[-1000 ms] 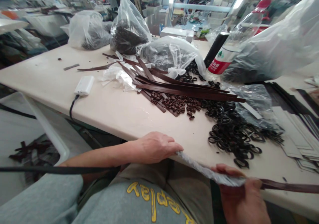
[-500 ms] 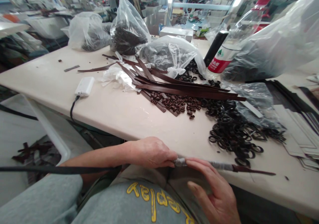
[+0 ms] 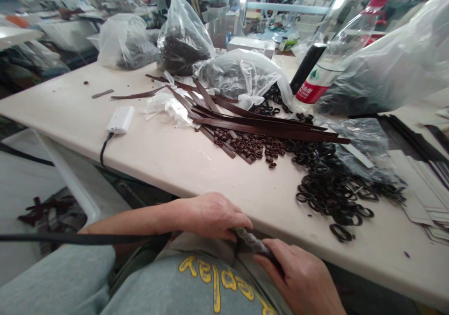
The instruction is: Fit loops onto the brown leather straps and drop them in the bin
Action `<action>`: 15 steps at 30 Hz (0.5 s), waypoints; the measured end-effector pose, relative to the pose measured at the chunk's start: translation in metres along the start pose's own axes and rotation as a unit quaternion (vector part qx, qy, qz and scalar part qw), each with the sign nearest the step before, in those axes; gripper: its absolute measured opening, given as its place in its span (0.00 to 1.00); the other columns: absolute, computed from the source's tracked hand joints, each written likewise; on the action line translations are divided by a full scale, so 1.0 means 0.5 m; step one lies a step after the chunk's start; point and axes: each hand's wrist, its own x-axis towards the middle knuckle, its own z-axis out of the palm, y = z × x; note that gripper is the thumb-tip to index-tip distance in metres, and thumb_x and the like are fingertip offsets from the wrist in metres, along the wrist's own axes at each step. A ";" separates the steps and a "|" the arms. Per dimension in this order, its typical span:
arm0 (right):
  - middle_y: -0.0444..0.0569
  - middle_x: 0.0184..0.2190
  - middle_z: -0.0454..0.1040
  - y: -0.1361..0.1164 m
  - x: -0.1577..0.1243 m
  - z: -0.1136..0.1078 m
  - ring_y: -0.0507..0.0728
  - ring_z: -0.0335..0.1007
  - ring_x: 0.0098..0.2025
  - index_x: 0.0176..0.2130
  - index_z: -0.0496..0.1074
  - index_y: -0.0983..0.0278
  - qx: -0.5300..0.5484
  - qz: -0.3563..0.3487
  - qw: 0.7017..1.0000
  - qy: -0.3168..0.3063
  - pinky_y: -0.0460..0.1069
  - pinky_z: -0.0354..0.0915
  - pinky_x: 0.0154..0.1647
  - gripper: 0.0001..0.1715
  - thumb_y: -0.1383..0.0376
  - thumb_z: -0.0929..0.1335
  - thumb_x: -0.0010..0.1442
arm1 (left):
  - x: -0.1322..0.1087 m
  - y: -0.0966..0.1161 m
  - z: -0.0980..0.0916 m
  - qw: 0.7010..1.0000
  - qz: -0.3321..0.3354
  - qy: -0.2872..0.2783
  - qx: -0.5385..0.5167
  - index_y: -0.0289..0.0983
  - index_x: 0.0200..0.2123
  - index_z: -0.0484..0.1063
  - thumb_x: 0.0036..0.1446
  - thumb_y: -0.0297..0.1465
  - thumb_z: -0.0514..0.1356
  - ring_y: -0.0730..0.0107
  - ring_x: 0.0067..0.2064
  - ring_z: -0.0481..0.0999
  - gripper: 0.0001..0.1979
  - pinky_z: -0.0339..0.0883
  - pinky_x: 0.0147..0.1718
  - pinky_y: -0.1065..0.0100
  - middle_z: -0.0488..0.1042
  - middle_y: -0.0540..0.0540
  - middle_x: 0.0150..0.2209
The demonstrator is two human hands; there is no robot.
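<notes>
Strip (image 3: 251, 240), crinkled and greyish, held at 2 places, left hand (image 3: 213, 216) pinching it, right hand (image 3: 300, 272) clasping it

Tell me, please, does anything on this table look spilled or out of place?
The black loops may look spilled, because they lie in a loose heap on the table. One dark scrap also lies apart, near the table's front edge at right.
</notes>
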 end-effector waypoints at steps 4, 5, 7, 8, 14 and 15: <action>0.42 0.25 0.76 0.033 -0.032 -0.017 0.53 0.73 0.24 0.36 0.73 0.59 0.062 0.072 0.995 -0.021 0.46 0.62 0.25 0.18 0.53 0.63 0.70 | -0.030 -0.030 -0.024 0.999 -0.052 0.014 0.004 0.37 0.49 0.74 0.59 0.29 0.69 0.61 0.38 0.80 0.15 0.69 0.34 0.69 0.81 0.45 0.39; 0.40 0.25 0.75 0.039 -0.036 -0.021 0.52 0.73 0.24 0.35 0.73 0.59 0.079 0.087 0.993 -0.025 0.45 0.63 0.25 0.17 0.53 0.63 0.69 | -0.037 -0.036 -0.032 0.998 -0.066 0.018 -0.002 0.37 0.48 0.75 0.60 0.29 0.68 0.61 0.38 0.80 0.12 0.69 0.35 0.69 0.81 0.46 0.38; 0.38 0.24 0.74 0.048 -0.040 -0.024 0.50 0.72 0.23 0.34 0.73 0.58 0.110 0.111 0.987 -0.034 0.43 0.63 0.24 0.16 0.54 0.65 0.68 | -0.046 -0.046 -0.044 0.996 -0.080 0.027 -0.028 0.37 0.46 0.76 0.63 0.30 0.66 0.63 0.37 0.80 0.08 0.69 0.36 0.70 0.81 0.46 0.37; 0.38 0.23 0.74 0.050 -0.041 -0.023 0.50 0.72 0.23 0.33 0.73 0.58 0.124 0.121 0.984 -0.040 0.43 0.63 0.24 0.15 0.54 0.65 0.68 | -0.049 -0.049 -0.050 0.995 -0.083 0.032 -0.043 0.36 0.46 0.76 0.63 0.30 0.65 0.64 0.37 0.80 0.08 0.69 0.36 0.70 0.81 0.46 0.37; 0.39 0.23 0.72 0.062 -0.046 -0.017 0.51 0.70 0.24 0.32 0.72 0.60 0.158 0.164 0.969 -0.097 0.44 0.62 0.27 0.18 0.52 0.64 0.67 | -0.061 -0.070 -0.071 0.990 -0.125 0.052 -0.039 0.34 0.43 0.79 0.59 0.23 0.67 0.64 0.36 0.79 0.07 0.67 0.36 0.70 0.81 0.45 0.36; 0.39 0.24 0.72 0.065 -0.048 -0.017 0.51 0.69 0.25 0.33 0.72 0.60 0.160 0.173 0.966 -0.105 0.44 0.62 0.27 0.18 0.52 0.64 0.67 | -0.065 -0.075 -0.074 0.990 -0.127 0.055 -0.040 0.34 0.41 0.79 0.60 0.22 0.66 0.65 0.36 0.79 0.06 0.67 0.36 0.71 0.81 0.46 0.35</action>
